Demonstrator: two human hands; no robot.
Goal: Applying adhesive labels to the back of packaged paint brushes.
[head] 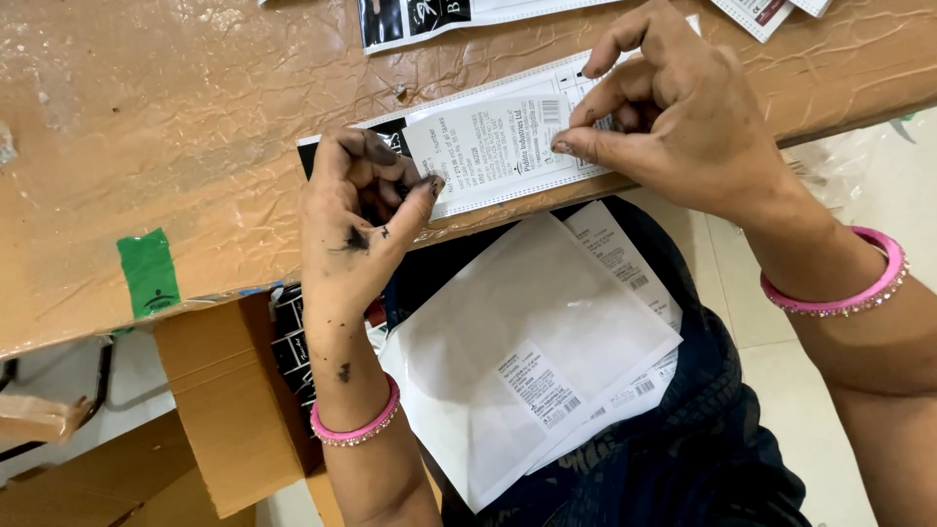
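Your left hand [356, 220] and your right hand [673, 107] each held one end of the same white printed label [498, 146], which lay flat on the black-and-white card [390, 132] at the near edge of the brown table [176, 127].

The label's long axis ran from your left fingertips to your right fingertips, climbing slightly away from you toward the right. It lay between the two hands, so neither hand was nearer; each was already touching its own end.

On the left, your thumb was pressed down on the label's lower left corner, with the other fingers curled in narrow above it. Whether they gripped the paper or only rested there could not be told. On the right, your thumb and forefinger were closed in a narrow pinch on the label's right edge, beside its barcode, with the remaining fingers arched up clear of the paper.

Just toward you from both sets of fingers, beyond the table edge, a stack of white sheets with small printed stickers [532, 342] rested on your lap. To the left of your left wrist stood an open cardboard box [229, 405]. A strip of green tape [148, 273] sat on the table well to the left of your left fingers. You wore a pink bangle [356, 429] on each wrist.
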